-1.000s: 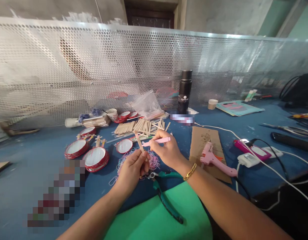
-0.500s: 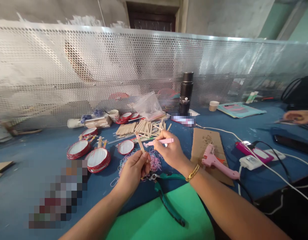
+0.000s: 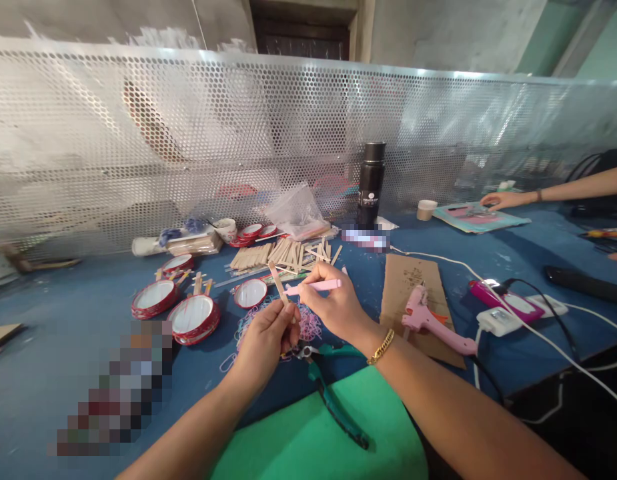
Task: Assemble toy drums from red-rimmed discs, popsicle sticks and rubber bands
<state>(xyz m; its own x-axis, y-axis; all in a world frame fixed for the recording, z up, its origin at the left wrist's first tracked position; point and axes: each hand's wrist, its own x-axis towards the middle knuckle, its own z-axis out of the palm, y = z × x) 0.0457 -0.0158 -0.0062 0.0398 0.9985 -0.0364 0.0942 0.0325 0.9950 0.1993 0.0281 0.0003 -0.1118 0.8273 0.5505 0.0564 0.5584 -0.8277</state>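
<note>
My left hand (image 3: 269, 335) pinches the lower end of a wooden craft stick (image 3: 277, 278), which leans up and to the left. In my right hand (image 3: 333, 303) is a pink marker (image 3: 321, 287), its tip right at the middle of the stick. Beneath and behind the hands lies a heap of pastel elastic loops (image 3: 311, 325). Green-handled pliers (image 3: 333, 400) sit open just below, partly on a green sheet (image 3: 308, 437). Beyond my hands is a pile of craft sticks (image 3: 288, 253), with a round red-rimmed disc (image 3: 251, 293) in front of it.
Stacked red-rimmed discs (image 3: 193, 319) stand at left. A pink glue gun (image 3: 435, 323) rests on cardboard (image 3: 395, 293) at right, near a white cable (image 3: 528, 328). A black bottle (image 3: 371, 187) stands behind. Another person's hand (image 3: 508, 199) touches a light-blue folder (image 3: 508, 223).
The marker tip has moved left, from beside the stick onto it. At the far right, another person's hand now reaches to the blue folder. The view has shifted slightly.
</note>
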